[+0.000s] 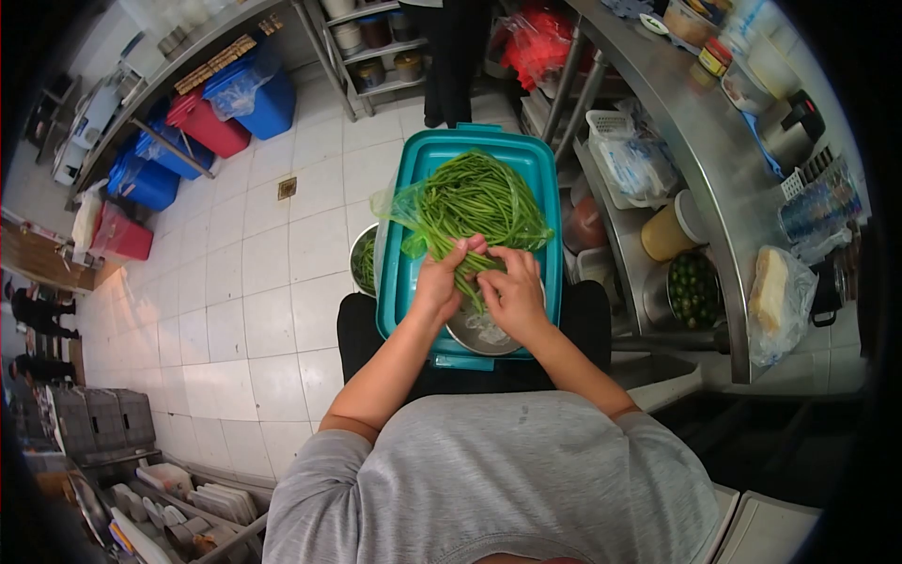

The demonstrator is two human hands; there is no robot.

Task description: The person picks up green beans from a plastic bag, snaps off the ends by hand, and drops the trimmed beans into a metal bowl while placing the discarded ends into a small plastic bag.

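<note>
My left hand (pixel 440 282) is closed round a small bunch of green beans (pixel 467 271), which points down toward me. The fingers of my right hand (pixel 515 299) are bent in a pinch at the lower ends of the same bunch. Just beyond my hands, a large pile of green beans (pixel 479 193) lies on an opened clear plastic bag (pixel 388 209). Both rest on a teal plastic tray or lid (pixel 393 305) across my lap. Under my hands sits a metal bowl (pixel 481 344), partly hidden, with something pale and clear inside.
Left of the tray stands a metal bowl of beans (pixel 364 261). On my right is a steel counter (pixel 691 141), its lower shelf holding a jar (pixel 669 228) and a bowl of small green fruit (pixel 693 291). Blue bins (pixel 254 99) line the left. Another person's dark-trousered legs (pixel 454 61) stand ahead.
</note>
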